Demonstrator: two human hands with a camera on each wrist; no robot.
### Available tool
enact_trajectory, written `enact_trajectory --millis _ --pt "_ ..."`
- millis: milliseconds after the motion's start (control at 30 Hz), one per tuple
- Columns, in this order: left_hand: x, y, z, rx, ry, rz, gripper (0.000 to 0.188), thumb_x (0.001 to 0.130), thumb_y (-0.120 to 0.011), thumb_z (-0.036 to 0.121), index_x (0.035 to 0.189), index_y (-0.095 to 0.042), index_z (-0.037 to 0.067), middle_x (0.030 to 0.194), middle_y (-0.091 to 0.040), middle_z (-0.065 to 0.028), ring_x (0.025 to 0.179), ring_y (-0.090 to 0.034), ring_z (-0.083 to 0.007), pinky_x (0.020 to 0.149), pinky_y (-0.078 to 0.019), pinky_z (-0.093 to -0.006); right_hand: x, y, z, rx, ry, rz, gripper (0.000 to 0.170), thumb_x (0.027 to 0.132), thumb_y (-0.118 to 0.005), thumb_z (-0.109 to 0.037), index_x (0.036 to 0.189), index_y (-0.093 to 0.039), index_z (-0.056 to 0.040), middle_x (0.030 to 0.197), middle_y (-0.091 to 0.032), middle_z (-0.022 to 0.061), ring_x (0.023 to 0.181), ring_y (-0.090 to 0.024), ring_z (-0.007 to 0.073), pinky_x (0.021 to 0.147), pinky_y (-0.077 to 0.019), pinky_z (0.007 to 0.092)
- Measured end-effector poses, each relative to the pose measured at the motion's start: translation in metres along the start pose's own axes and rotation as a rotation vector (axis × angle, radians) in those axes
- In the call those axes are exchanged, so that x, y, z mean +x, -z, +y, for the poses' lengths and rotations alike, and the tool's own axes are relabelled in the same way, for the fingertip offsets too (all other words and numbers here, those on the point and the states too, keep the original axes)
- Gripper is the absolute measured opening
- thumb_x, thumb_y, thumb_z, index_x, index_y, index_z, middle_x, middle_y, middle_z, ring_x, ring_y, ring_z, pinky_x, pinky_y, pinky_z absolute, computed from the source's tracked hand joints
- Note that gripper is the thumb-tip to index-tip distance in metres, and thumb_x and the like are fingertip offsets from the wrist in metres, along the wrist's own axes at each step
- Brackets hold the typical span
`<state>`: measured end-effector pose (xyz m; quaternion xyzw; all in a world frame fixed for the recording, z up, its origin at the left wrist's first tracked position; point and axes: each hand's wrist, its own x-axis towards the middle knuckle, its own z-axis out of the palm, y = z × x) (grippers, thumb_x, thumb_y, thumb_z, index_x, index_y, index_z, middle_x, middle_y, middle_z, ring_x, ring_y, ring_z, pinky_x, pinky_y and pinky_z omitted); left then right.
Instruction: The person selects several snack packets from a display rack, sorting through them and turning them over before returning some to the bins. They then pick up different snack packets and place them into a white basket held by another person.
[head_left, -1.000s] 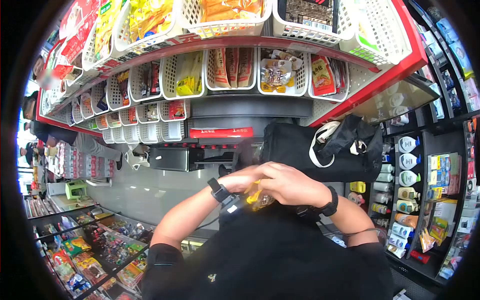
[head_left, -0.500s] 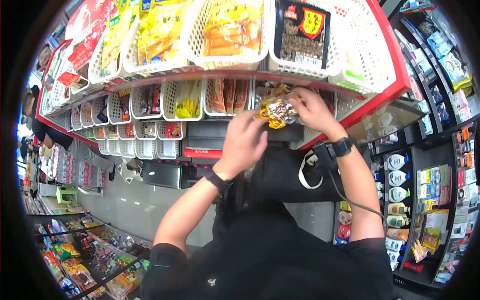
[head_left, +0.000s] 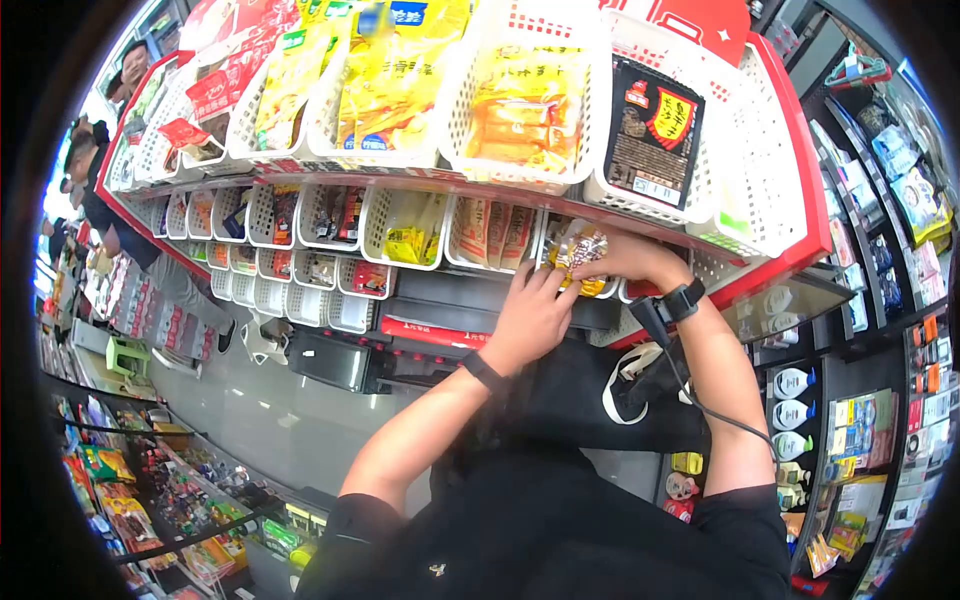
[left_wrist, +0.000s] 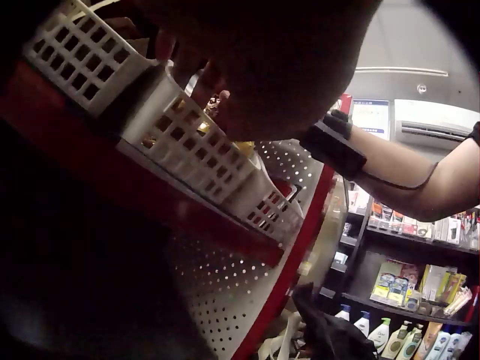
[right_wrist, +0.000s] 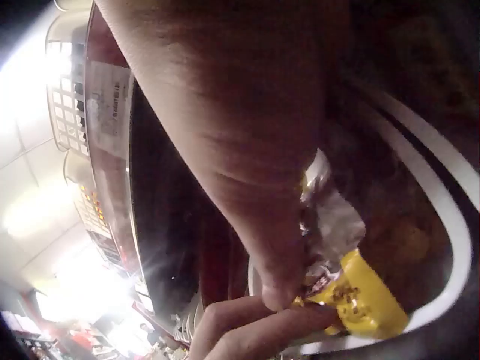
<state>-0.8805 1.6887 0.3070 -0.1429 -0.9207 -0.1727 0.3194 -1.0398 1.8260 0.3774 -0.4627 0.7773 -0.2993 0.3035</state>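
My right hand (head_left: 640,262) pinches a clear and yellow snack packet (head_left: 584,243) over a white basket (head_left: 606,292) on the middle shelf. The thumb presses on the packet, whose yellow end (right_wrist: 367,300) shows in the right wrist view. Fairly straight, the fingers of my left hand (head_left: 532,315) reach up to the packet at the basket's front rim. Those left fingers (right_wrist: 259,330) lie beside the right thumb in the right wrist view, their tips partly hidden by the packet. In the left wrist view, a dark hand covers the top of the perforated basket (left_wrist: 199,142).
A basket of brown-and-red packets (head_left: 495,235) stands just left. Above overhangs the upper shelf with yellow snack bags (head_left: 525,115) and a black packet (head_left: 655,130). A black bag with white straps (head_left: 628,400) is below. Bottles (head_left: 795,400) line the right shelves.
Both hands rose from near the body to the middle-shelf basket with the packet. Since half a second ago, the left hand has moved from a spread pose below onto the packet's edge.
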Motion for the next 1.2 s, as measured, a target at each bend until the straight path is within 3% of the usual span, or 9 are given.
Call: enact_trajectory --millis 67,200,300,367,633,867,967,1133,1200 --pt "-0.002 -0.004 0.005 -0.049 0.057 -0.02 0.026 0.076 -0.058 0.013 0.1 -0.061 0.003 0.1 -0.057 -0.0134 0.099 -0.054 -0.0293 0.093 -0.0389 -0.0487 -0.007 0.003 -0.032 0.092 -0.24 -0.023 0.036 0.083 -0.068 -0.025 0.109 -0.058 -0.0015 0.1 -0.064 0.0063 0.091 -0.056 0.0141 0.083 -0.0462 0.0311" --pt "-0.006 -0.008 -0.002 0.002 0.112 -0.159 0.016 0.074 -0.053 0.012 0.085 -0.061 0.003 0.086 -0.056 -0.0144 0.085 -0.055 -0.0315 0.082 -0.0425 -0.0448 0.003 -0.006 0.015 0.068 -0.192 0.087 0.047 0.08 -0.072 -0.034 0.111 -0.06 0.0001 0.098 -0.065 0.0098 0.092 -0.06 0.0158 0.083 -0.0485 0.0316" --pt "-0.018 -0.007 -0.009 -0.132 -0.021 0.128 0.029 0.069 -0.06 0.013 0.095 -0.058 -0.002 0.097 -0.053 -0.0148 0.101 -0.052 -0.0321 0.104 -0.0345 -0.0472 -0.002 -0.012 -0.051 0.005 -0.015 0.111 0.048 0.079 -0.074 -0.026 0.116 -0.058 0.0 0.109 -0.064 0.0118 0.101 -0.06 0.0205 0.087 -0.047 0.0323" --pt "-0.021 -0.003 -0.01 -0.146 -0.005 -0.001 0.05 0.07 -0.062 0.012 0.116 -0.052 -0.005 0.109 -0.051 -0.0153 0.111 -0.049 -0.0296 0.109 -0.0297 -0.0475 -0.01 -0.02 -0.034 -0.021 -0.092 0.263 0.05 0.073 -0.077 -0.021 0.113 -0.058 0.0013 0.11 -0.064 0.0143 0.103 -0.062 0.0238 0.085 -0.0487 0.0344" --pt "-0.034 0.009 -0.01 -0.25 -0.005 0.034 0.055 0.07 -0.063 0.006 0.121 -0.049 -0.007 0.124 -0.048 -0.0196 0.127 -0.04 -0.0348 0.115 -0.0234 -0.0463 -0.014 -0.032 -0.053 -0.609 -0.011 0.382 0.055 0.067 -0.079 -0.024 0.112 -0.057 -0.0003 0.104 -0.063 0.0207 0.097 -0.061 0.0376 0.083 -0.0493 0.0422" --pt "-0.096 0.079 -0.002 -0.558 -0.039 -0.008 0.033 0.083 -0.061 0.01 0.114 -0.052 0.0 0.125 -0.047 -0.0194 0.12 -0.045 -0.036 0.102 -0.0394 -0.0438 -0.022 -0.049 -0.04 -0.656 0.057 0.419 0.045 0.07 -0.073 -0.011 0.109 -0.054 0.0003 0.116 -0.055 0.0217 0.103 -0.055 0.0421 0.084 -0.0468 0.0442" --pt "-0.159 0.116 -0.015 -0.594 0.12 0.011 0.019 0.086 -0.059 0.012 0.104 -0.059 0.003 0.106 -0.058 -0.0136 0.102 -0.057 -0.0308 0.088 -0.0463 -0.0397 -0.028 -0.042 -0.051 -0.43 -0.002 0.309 0.052 0.068 -0.072 -0.004 0.116 -0.052 0.0017 0.122 -0.052 0.0219 0.105 -0.055 0.0415 0.089 -0.0448 0.0424" --pt "-0.299 0.137 -0.054 -0.405 0.633 -0.091 0.021 0.086 -0.056 0.014 0.102 -0.062 0.002 0.096 -0.062 -0.0141 0.09 -0.061 -0.0325 0.079 -0.0492 -0.0407 -0.021 -0.068 -0.039 -0.913 -0.037 0.607 0.089 0.067 -0.075 -0.01 0.143 -0.03 -0.0039 0.144 -0.034 0.0207 0.125 -0.04 0.041 0.106 -0.0306 0.0463" --pt "-0.369 0.132 -0.062 -0.322 0.845 -0.137 0.02 0.085 -0.059 0.019 0.096 -0.062 0.003 0.093 -0.059 -0.0146 0.089 -0.061 -0.0324 0.078 -0.0492 -0.0401 -0.022 -0.078 -0.042 -0.787 -0.11 0.614 0.085 0.071 -0.076 -0.023 0.142 -0.032 -0.0062 0.147 -0.031 0.0197 0.134 -0.029 0.0411 0.111 -0.0211 0.0499"
